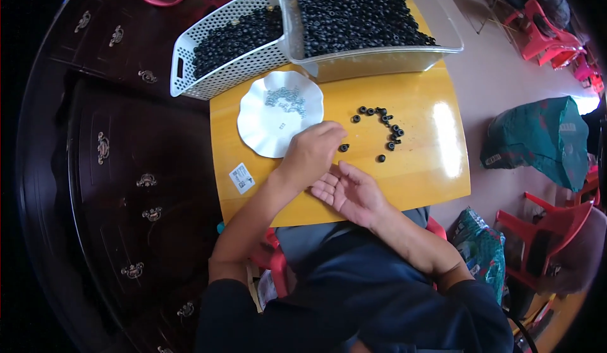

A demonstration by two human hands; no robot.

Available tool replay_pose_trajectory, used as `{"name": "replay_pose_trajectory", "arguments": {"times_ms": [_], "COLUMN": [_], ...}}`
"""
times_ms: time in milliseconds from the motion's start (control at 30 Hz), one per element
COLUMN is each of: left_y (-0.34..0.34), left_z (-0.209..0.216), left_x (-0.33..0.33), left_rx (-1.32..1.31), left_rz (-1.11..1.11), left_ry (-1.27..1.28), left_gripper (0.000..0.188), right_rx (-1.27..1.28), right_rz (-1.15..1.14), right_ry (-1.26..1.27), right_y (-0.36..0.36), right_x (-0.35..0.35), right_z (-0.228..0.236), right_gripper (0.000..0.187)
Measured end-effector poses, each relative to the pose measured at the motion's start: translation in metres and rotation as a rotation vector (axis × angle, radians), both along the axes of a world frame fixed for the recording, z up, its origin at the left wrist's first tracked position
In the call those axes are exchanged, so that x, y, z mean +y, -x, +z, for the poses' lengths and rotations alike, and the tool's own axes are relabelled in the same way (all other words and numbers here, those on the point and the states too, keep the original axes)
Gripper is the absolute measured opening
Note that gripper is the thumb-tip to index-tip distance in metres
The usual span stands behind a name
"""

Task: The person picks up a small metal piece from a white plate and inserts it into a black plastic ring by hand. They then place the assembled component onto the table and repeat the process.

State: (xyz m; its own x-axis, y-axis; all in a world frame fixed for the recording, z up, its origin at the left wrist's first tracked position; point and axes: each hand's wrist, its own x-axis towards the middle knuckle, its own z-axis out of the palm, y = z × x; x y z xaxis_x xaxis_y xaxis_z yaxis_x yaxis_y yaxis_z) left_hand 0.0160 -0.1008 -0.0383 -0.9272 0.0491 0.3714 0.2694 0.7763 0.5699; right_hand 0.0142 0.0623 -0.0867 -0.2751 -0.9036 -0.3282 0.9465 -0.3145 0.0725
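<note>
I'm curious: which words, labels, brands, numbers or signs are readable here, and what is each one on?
No text is clear enough to quote.
White rectangular sticker on the glossy yellow wood-look table: a square code and tiny print, too small to read.
Large dark-green plastic bag at the right: a small pale marking, too blurred to read.
Smaller shiny green plastic bag below it: pale and reddish markings, too blurred to read.

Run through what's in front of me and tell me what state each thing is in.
Left hand: palm down, fingers bent; grip unclear.
Right hand: palm up, fingers loosely curled.
Loose black pieces: scattered on the table.
White plate: partly covered with small pale bits.
White basket: uncovered, holding black pieces.
Clear bin: uncovered, heaped with black pieces.
Cabinet drawers: shut.
</note>
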Motion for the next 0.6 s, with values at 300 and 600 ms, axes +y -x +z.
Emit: {"name": "replay_pose_trajectory", "arguments": {"times_ms": [300, 600], "left_y": [0.046, 0.05], "left_z": [-0.01, -0.009], "left_x": [0.04, 0.047], "left_rx": [-0.042, -0.065], "left_rz": [-0.102, -0.087], "left_ry": [0.022, 0.029], "left_gripper": [0.02, 0.03], "right_rx": [0.034, 0.094], "right_rz": [0.058, 0.001], "right_ry": [-0.061, -0.087], "right_y": [0.003, 0.01], "right_x": [0.025, 0.034], "right_z": [0.005, 0.011], "right_gripper": [0.038, 0.035]}}
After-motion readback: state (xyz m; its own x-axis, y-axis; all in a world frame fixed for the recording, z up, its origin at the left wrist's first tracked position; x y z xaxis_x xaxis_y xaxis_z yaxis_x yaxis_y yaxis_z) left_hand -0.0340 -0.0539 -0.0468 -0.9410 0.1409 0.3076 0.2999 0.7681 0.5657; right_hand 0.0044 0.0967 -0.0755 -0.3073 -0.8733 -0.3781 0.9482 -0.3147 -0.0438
